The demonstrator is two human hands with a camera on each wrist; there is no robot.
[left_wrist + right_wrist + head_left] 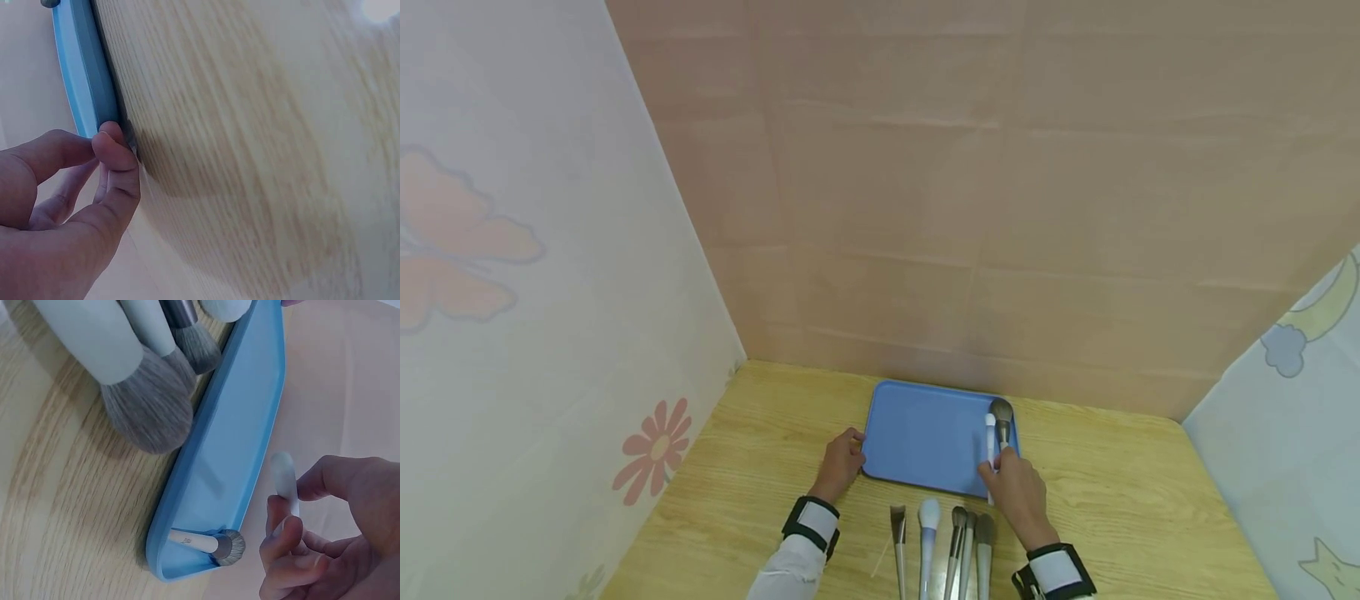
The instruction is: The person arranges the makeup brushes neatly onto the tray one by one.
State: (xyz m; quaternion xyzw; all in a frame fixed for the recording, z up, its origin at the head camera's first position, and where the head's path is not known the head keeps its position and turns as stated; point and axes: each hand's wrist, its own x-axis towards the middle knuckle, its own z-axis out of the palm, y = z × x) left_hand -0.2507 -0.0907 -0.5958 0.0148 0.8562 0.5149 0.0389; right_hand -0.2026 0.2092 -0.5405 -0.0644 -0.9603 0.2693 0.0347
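My left hand [841, 461] pinches the rim of a blue tray [917, 433] at its left side; in the left wrist view the thumb and a finger [115, 153] meet at the tray's corner. Over the tray's right end, my right hand [1021, 492] holds a slim white makeup brush [990, 437]. The right wrist view shows only a pale end of this makeup brush [285, 481] between thumb and fingers. Inside the tray, by its right edge, lies a makeup brush with dark bristles and a white handle [197, 540].
In front of the tray lie several more makeup brushes: a flat dark one [898, 525], a white-tipped one [929, 515] and grey ones [985, 533] at the right. A thin pale stick [881, 557] lies left of them. A brown-papered wall [880, 208] rises behind the tabletop.
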